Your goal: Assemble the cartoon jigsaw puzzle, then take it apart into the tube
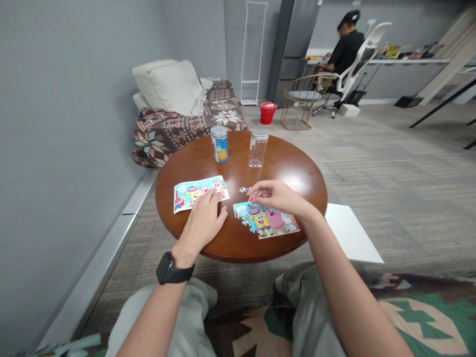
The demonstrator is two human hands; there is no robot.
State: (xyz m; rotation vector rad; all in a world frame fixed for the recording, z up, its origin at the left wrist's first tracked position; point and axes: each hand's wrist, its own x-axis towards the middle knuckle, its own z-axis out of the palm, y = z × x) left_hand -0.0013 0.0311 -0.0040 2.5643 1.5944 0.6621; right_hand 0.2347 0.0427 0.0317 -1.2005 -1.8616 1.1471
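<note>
A partly assembled cartoon jigsaw puzzle (275, 220) lies on the round wooden table, its left edge ragged with gaps. Over its upper edge, my right hand (277, 197) has its fingers pinched together, with a small red bit at the tips that looks like a puzzle piece (252, 199). Just beyond those fingers are a few loose puzzle pieces (243, 189). My left hand (204, 220) lies flat and open, fingertips on the lower right part of a printed picture sheet (182, 204) with the same cartoon scene.
Toward the table's (297, 158) far side stand a jar with a blue cartoon label (220, 145) and a clear jar (257, 150), both silver-lidded. A white board (351, 233) is at the right, below the tabletop. A person (347, 47) sits at a far counter.
</note>
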